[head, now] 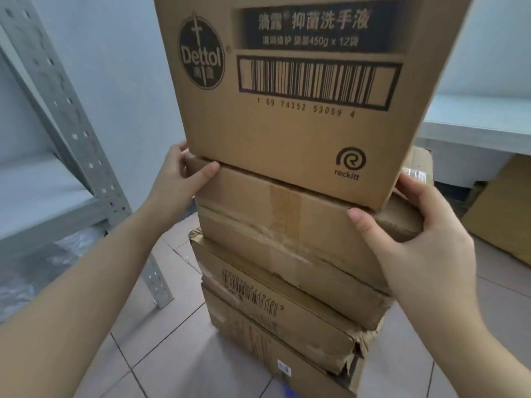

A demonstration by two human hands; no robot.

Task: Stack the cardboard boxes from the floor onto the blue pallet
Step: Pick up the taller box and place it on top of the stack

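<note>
I note my left hand and right hand clamped on opposite ends of the flat taped box, likely to square it, since the Dettol carton rests on top. Blue pallet barely shows beneath the stack.

Pale walls, tiled floor, grey metal shelving left.

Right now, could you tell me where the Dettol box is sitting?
The Dettol box tops the stack in the centre of the head view, resting on a flatter taped box whose ends the left hand and right hand grip.
</note>
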